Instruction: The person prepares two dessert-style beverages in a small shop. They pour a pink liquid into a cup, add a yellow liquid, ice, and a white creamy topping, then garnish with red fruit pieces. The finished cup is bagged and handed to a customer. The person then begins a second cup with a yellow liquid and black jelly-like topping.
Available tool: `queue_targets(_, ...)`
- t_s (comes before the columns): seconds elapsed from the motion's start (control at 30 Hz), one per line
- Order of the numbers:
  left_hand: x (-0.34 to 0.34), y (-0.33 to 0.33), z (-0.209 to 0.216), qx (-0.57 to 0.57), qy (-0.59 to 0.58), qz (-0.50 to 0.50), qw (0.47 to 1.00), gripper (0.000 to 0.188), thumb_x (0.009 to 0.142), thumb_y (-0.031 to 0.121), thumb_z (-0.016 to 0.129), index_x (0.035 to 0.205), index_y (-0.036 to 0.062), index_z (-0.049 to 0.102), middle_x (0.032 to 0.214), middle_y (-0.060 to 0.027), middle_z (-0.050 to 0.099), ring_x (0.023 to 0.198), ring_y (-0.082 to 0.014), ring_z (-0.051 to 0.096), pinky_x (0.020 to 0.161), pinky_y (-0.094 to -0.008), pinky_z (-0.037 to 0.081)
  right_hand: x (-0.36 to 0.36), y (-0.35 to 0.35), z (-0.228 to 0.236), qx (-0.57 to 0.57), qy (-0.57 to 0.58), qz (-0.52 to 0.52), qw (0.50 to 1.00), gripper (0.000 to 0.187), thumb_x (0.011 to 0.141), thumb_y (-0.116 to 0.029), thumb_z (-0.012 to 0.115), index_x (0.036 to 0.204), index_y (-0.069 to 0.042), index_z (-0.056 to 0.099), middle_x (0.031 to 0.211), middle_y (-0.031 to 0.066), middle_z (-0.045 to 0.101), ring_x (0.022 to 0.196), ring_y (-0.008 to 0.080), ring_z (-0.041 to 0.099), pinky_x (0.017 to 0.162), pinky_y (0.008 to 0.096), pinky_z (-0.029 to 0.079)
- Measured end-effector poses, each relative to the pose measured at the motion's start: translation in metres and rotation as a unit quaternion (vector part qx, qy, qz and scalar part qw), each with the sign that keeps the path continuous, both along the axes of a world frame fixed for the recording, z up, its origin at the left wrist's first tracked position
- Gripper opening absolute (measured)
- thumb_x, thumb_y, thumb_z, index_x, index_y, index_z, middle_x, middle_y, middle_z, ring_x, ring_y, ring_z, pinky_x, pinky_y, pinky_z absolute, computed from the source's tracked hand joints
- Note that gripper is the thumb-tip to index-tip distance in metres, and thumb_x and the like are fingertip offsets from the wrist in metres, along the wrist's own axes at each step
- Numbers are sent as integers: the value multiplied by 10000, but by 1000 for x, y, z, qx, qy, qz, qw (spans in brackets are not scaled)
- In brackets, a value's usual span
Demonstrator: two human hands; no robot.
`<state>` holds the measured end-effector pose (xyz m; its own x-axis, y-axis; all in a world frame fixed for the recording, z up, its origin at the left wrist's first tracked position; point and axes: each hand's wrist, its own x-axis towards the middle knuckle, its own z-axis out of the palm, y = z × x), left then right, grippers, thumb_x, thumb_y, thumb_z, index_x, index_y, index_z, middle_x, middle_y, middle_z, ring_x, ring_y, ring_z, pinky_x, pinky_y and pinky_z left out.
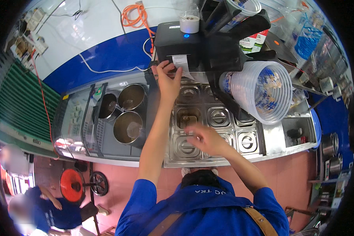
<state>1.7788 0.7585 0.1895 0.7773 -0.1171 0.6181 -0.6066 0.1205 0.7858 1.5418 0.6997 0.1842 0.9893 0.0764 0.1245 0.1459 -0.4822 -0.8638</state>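
Note:
My left hand (169,80) reaches up to the front of a black printer (172,43). Its fingers and thumb are apart, with the thumb against the edge of a white paper label (180,59) that hangs from the slot. Over the steel counter my right hand (209,141) hovers, slightly blurred, with its fingers loosely spread and nothing visible in them. Just beyond its fingertips is an uncovered steel food pan (181,122) with something brownish inside. Lidded steel pans surround it, including one at the right (247,142).
Stacked clear plastic cups (263,92) lie sideways at the right. Several deep pots with brownish contents, one here (128,128), stand at the left. A small white cup (189,24) sits on the printer. Another person (51,208) in blue is at the lower left.

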Motion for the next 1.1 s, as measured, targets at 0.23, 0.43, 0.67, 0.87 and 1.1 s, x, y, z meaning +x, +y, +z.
queue_targets(0.23,41,3,13,69,-28,-26,997,313,854,115,788,1144,26,711,838,-36,715,693,-78,617,634,-229,489,175,-19,5,58,-267,-389,880,443,930,-154,692,1314,1,537,967,106,680,719,118,656,632,305,517)
queue_targets(0.43,45,10,20,69,-69,-14,995,226,852,132,796,1059,50,756,772,2,652,656,-41,523,593,-218,423,193,-35,1,132,-242,-374,885,282,907,-125,695,1172,-35,661,843,92,702,723,163,667,655,325,512)
queue_targets(0.67,33,8,56,111,-83,20,990,213,838,125,804,1035,61,753,745,-41,697,541,-108,548,528,-244,423,172,-30,-8,64,-217,-390,893,229,931,-67,662,1148,7,650,895,62,656,659,101,600,607,265,480)
queue_targets(0.87,-12,68,77,28,-468,121,875,248,782,141,863,969,71,716,772,-92,736,555,-165,637,509,-263,478,92,36,68,319,-242,-300,866,216,1023,-183,583,1142,-9,629,896,31,656,547,51,527,472,214,375)
queue_targets(1.1,-64,97,109,-29,-531,43,846,385,685,68,850,1029,91,678,842,-81,752,516,-149,575,464,-237,414,35,52,124,390,-272,-172,863,175,1010,-125,594,1139,-7,605,769,23,641,522,35,526,442,193,363)
